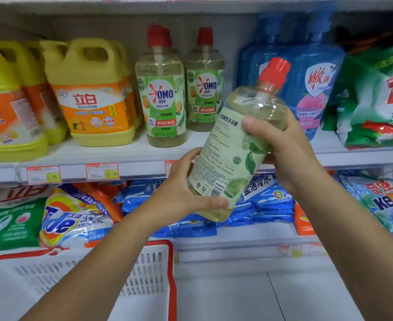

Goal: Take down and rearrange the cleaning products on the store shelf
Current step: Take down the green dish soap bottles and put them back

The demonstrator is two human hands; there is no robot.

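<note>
A clear OMO dish-soap bottle (235, 144) with a red cap and pale green label is tilted in front of the shelf, its back label toward me. My left hand (181, 191) grips its base from below. My right hand (285, 147) grips its upper body, thumb across the front. Two matching OMO bottles (160, 93) (204, 89) stand upright on the middle shelf (130, 172) behind it. There is a gap on the shelf to their right.
Yellow-and-orange detergent jugs (91, 96) fill the shelf's left side; blue bottles (306, 72) and green powder bags (376, 98) sit at the right. Bagged washing powders (70, 216) lie on the lower shelf. A white basket with a red rim (170, 269) sits below my left arm.
</note>
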